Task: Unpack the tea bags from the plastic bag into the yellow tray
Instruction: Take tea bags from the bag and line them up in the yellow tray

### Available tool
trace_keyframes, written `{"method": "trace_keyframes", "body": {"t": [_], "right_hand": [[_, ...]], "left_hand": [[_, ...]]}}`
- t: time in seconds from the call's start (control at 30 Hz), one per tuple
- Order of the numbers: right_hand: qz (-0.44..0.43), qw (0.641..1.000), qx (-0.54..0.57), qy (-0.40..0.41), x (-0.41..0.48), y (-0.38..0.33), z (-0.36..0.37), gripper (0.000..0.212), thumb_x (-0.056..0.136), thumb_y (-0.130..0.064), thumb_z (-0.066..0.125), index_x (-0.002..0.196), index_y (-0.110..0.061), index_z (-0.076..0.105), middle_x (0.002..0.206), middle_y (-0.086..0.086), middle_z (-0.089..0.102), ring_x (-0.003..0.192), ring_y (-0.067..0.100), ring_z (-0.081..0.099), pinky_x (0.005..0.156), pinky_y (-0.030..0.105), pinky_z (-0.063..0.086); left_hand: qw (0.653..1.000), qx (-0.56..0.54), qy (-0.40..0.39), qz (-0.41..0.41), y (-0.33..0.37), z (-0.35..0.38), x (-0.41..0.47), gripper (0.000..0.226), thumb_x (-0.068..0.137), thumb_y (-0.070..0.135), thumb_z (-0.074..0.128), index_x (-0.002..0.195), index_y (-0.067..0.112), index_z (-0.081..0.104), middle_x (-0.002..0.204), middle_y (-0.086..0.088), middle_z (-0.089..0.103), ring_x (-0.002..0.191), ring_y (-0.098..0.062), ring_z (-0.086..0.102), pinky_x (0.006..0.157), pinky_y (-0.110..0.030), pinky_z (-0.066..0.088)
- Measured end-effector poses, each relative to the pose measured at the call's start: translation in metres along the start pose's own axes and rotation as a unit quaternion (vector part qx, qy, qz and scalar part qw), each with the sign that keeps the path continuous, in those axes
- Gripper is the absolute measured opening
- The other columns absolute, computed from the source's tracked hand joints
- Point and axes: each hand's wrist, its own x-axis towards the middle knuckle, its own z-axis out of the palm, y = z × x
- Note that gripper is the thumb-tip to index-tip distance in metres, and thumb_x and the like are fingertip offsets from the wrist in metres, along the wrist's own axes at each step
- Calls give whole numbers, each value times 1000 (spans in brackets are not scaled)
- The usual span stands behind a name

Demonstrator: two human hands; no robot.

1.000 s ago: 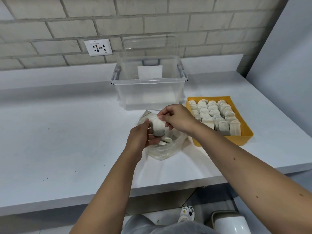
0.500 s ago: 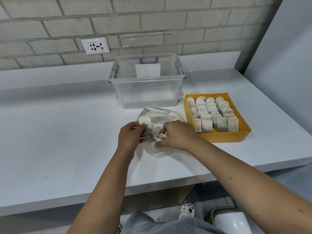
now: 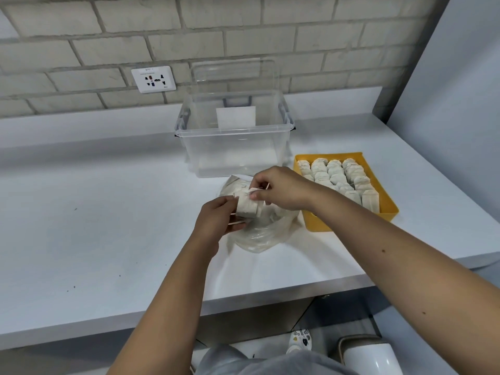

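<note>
A clear plastic bag (image 3: 263, 236) lies crumpled on the white counter, just left of the yellow tray (image 3: 389, 204). The tray holds several rows of pale tea bags (image 3: 335, 171). Above the plastic bag I hold a small stack of tea bags (image 3: 246, 206). My left hand (image 3: 216, 221) grips the stack from the left and below. My right hand (image 3: 281, 189) pinches its top edge and a string tag from the right. My right forearm hides the tray's near left corner.
A clear plastic storage box (image 3: 234, 142) stands behind the bag, against the brick wall, with a white card inside. A wall socket (image 3: 153, 79) is at the back left. The white counter (image 3: 94, 212) stretches to the left. A grey wall borders the right.
Both hands were down in the plastic bag half a second ago. They have risen above it, now holding a small stack of tea bags between them.
</note>
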Motion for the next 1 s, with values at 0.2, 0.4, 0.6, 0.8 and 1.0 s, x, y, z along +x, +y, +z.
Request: {"method": "trace_keyframes", "body": {"t": [0.2,0.4,0.6,0.8,1.0], "right_hand": [[19,995,69,64,15,9,10,24,83,-10,75,103,-14,63,85,3,62,69,16,63,72,35,58],[49,967,245,52,24,15,16,31,86,2,68,114,-7,59,82,13,62,67,20,67,62,28,59],[98,987,83,98,38,33,50,16,89,-14,65,105,-14,69,99,4,68,74,17,62,69,29,52],[84,992,-4,92,39,28,74,10,82,-29,71,86,-20,68,92,-3,70,89,18,64,78,33,52],[38,991,57,111,6,31,50,9,84,-20,73,85,-14,67,82,-3,65,72,13,58,70,27,47]], "left_hand": [[999,-19,-32,0,3,-3,1,29,93,29,68,108,4,72,104,-16,75,95,-26,73,84,-34,60],[998,19,47,27,5,-9,6,11,90,10,69,98,3,73,95,-16,76,82,-23,73,79,-32,61],[989,27,133,67,7,-20,12,12,91,8,66,99,2,72,86,-9,73,76,-19,70,78,-33,61],[989,31,131,66,6,-22,10,9,90,9,66,95,3,72,87,-9,72,80,-21,70,76,-33,61],[988,19,129,78,7,-18,8,9,91,9,66,95,5,72,79,-3,72,75,-18,70,76,-33,61]]}}
